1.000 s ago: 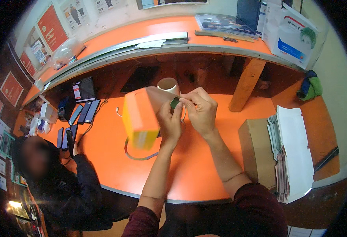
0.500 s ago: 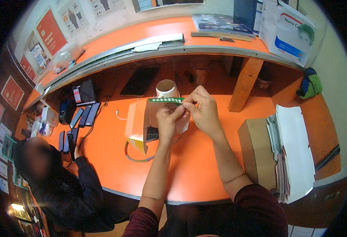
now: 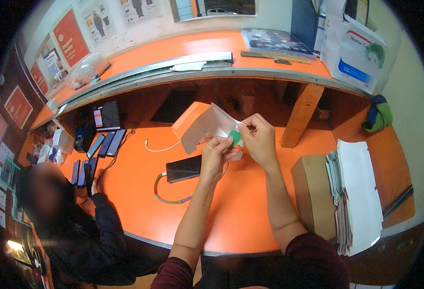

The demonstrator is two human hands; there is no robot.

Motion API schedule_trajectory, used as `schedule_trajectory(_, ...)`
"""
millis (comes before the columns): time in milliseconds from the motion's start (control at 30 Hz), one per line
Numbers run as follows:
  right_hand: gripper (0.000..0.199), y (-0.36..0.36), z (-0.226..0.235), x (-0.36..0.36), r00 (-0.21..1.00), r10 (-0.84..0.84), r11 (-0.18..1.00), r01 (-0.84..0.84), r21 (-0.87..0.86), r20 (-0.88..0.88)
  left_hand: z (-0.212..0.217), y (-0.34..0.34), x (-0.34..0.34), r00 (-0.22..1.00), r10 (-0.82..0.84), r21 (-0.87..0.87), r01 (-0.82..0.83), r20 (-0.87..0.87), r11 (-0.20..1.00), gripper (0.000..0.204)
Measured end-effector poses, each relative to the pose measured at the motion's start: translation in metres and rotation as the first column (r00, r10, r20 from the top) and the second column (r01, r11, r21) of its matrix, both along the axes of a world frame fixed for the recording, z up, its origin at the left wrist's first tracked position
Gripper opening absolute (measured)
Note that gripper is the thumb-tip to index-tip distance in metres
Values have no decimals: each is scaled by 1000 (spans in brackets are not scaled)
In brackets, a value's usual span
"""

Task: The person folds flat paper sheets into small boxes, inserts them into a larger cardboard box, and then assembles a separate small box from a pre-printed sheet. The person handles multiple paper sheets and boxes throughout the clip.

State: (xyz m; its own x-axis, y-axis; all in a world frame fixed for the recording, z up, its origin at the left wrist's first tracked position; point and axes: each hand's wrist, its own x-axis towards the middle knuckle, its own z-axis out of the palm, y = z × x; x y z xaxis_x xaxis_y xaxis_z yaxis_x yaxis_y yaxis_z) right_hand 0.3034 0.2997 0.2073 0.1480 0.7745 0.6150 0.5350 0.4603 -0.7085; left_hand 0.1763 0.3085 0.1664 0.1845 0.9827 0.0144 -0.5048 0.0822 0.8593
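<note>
An unfolded card carton (image 3: pixel 191 118), orange outside and pale inside, is up in the air above the desk. My left hand (image 3: pixel 215 153) pinches its lower part, with a small green flap (image 3: pixel 234 137) showing by the thumb. My right hand (image 3: pixel 259 139) is closed on the carton's edge a little to the right, thumb against fingers. Below and left of the carton lies a black phone (image 3: pixel 183 169) on the orange desk; my left hand partly covers its right end. A multicoloured cord (image 3: pixel 160 191) curves from the phone's left end.
At the left, a person in dark clothing (image 3: pixel 84 236) holds a phone beside several others (image 3: pixel 108 143). Stacked papers (image 3: pixel 354 197) and a brown box (image 3: pixel 313 195) stand at the right. An orange post (image 3: pixel 302 115) supports the raised shelf (image 3: pixel 173 45). A white cable (image 3: pixel 161 150) lies behind the phone.
The carton has turned and been raised, so its orange side now tilts up to the left. The green checked strip has swung from view. The phone is uncovered, and the white mug is hidden.
</note>
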Motion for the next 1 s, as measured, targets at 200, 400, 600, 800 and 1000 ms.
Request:
schedule_trajectory(200, 7, 10, -16, -22, 982, -90, 980, 58, 189, 165, -3, -3, -1, 975, 77, -31, -72, 208, 997, 10)
schedule_trajectory(400, 10, 24, -32, -24, 995, 56, 981, -40, 191, -78, -12, 1, 7, 965, 127, 7, -132, 230, 991, 14)
schedule_trajectory(600, 13, 28, -40, -31, 984, 131, 988, -119, 98, -124, -20, 6, 8, 901, 152, -28, -154, 406, 988, 14)
schedule_trajectory(800, 13, 29, -41, -42, 996, 80, 982, -75, 171, -25, -22, 12, 7, 817, 151, -89, -121, 556, 989, 15)
schedule_trajectory(1000, 10, 25, -34, -45, 995, 67, 965, -83, 250, 73, -27, 11, 14, 727, 112, -86, -73, 678, 994, 17)
